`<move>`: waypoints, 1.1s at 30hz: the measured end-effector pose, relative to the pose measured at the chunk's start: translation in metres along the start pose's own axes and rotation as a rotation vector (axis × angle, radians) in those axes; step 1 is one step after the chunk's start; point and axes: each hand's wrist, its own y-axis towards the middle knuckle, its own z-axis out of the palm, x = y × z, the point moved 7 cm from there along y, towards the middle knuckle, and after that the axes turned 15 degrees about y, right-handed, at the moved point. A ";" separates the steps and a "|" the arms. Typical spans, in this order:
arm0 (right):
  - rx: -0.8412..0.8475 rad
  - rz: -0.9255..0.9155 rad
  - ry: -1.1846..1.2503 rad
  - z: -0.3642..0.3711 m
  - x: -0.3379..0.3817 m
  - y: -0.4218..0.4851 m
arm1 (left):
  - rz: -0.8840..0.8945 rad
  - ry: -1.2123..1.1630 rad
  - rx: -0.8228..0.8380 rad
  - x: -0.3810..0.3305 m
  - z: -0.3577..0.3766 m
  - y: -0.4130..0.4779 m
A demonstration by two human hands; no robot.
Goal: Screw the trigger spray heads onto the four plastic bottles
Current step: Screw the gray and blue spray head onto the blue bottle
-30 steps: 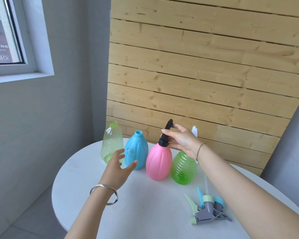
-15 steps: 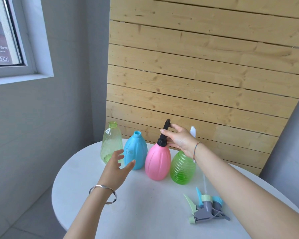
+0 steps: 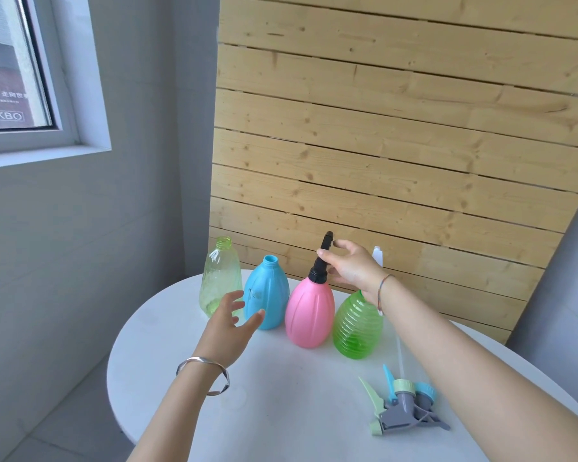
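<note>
While upright, black spray head (image 3: 323, 258) between right fingers (image 3: 327, 254).

The neck of the green ribbed bottle (image 3: 357, 325) is hidden behind the right hand (image 3: 352, 268) and wrist. The white spray head (image 3: 377, 256) is mostly covered. The near edge of the round table (image 3: 167, 361) is cut off.

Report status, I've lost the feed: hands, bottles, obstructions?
Right hand on black head, atop pink bottle. Left hand open, empty. Two heads on table. Nothing blocking.
</note>
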 end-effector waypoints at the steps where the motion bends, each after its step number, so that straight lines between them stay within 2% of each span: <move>1: -0.039 -0.050 -0.084 -0.002 0.005 -0.003 | -0.002 0.001 0.001 0.000 0.000 0.000; 4: -0.174 -0.350 -0.195 0.001 0.032 -0.017 | -0.019 -0.017 -0.006 0.003 -0.001 0.002; 6: -0.142 -0.534 -0.144 0.016 0.049 -0.028 | -0.025 -0.027 -0.015 0.004 -0.002 0.003; 7: -0.073 -0.563 -0.130 0.028 0.052 -0.029 | -0.023 -0.035 -0.020 0.005 -0.003 0.003; 9: 0.088 -0.497 -0.154 0.059 0.047 -0.025 | -0.023 -0.057 -0.032 0.005 -0.004 0.004; 11: 0.204 -0.344 -0.172 0.084 0.029 -0.014 | -0.030 -0.088 -0.041 0.004 -0.007 0.004; 15: 0.184 -0.193 -0.128 0.100 0.002 0.006 | -0.036 -0.141 -0.061 0.001 -0.014 0.004; 20: 0.082 -0.310 -0.166 0.102 -0.001 0.006 | -0.063 -0.171 -0.083 0.003 -0.023 0.005; 26: 0.112 -0.468 -0.188 0.089 0.018 -0.028 | 0.046 -0.125 -0.108 -0.003 -0.031 0.000; 28: 0.130 -0.487 -0.104 0.075 0.026 -0.044 | 0.097 -0.089 -0.050 -0.007 -0.030 -0.003; 33: 0.126 -0.478 0.080 0.026 0.023 -0.079 | 0.238 -0.031 0.218 -0.023 -0.010 -0.020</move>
